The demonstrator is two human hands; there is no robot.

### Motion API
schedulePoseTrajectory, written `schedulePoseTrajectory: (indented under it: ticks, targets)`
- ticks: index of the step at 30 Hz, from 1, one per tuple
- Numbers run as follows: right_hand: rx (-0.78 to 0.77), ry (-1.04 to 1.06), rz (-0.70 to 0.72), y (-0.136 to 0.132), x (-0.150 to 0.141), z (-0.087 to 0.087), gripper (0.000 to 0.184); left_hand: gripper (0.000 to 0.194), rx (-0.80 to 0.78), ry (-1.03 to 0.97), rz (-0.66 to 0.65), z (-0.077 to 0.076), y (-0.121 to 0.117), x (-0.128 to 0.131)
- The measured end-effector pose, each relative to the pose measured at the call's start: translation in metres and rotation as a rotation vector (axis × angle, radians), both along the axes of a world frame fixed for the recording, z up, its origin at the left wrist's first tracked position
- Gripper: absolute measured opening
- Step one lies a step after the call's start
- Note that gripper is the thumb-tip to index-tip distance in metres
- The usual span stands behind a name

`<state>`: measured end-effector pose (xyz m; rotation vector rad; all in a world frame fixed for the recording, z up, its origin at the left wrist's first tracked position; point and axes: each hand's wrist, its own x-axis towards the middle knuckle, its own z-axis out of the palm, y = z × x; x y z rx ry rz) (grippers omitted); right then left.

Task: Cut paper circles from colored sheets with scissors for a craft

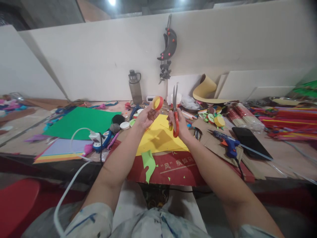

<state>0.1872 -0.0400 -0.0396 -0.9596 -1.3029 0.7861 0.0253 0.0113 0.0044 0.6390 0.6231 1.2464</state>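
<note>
My left hand (146, 116) is raised above the table and pinches a small round piece (157, 102), yellow on its face with a red rim. Just to its right, my right hand (178, 124) grips red-handled scissors (175, 109); the blades point straight up and stand slightly apart. Piece and blades are a short gap apart, not touching. Under both hands lies a yellow paper sheet (160, 137) on a red banner (173, 168) with white lettering. A green paper offcut (149, 163) lies at the table's front edge.
A green sheet (83, 121) and stacked coloured papers (61, 150) lie left, beside a white plug and cable (95, 136). A blue glue gun (229, 145), a black tablet (250, 142), round paper ornaments (214, 118) and coloured sticks (284, 124) fill the right. A bottle (135, 87) stands by the wall.
</note>
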Motion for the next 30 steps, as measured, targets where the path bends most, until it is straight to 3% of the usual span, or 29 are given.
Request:
schedulePoseTrajectory:
  ticks: [11, 20, 30]
  targets:
    - [-0.183, 0.043, 0.085, -0.013, -0.007, 0.008, 0.065, 0.016, 0.153, -0.045, -0.072, -0.006, -0.008, 0.010]
    - [-0.191, 0.068, 0.056, -0.017, -0.005, 0.010, 0.059, 0.005, 0.128, 0.027, -0.007, -0.011, -0.004, 0.010]
    - [-0.166, -0.064, 0.010, -0.009, 0.001, 0.001, 0.068, 0.006, 0.199, 0.058, -0.043, -0.009, -0.003, 0.006]
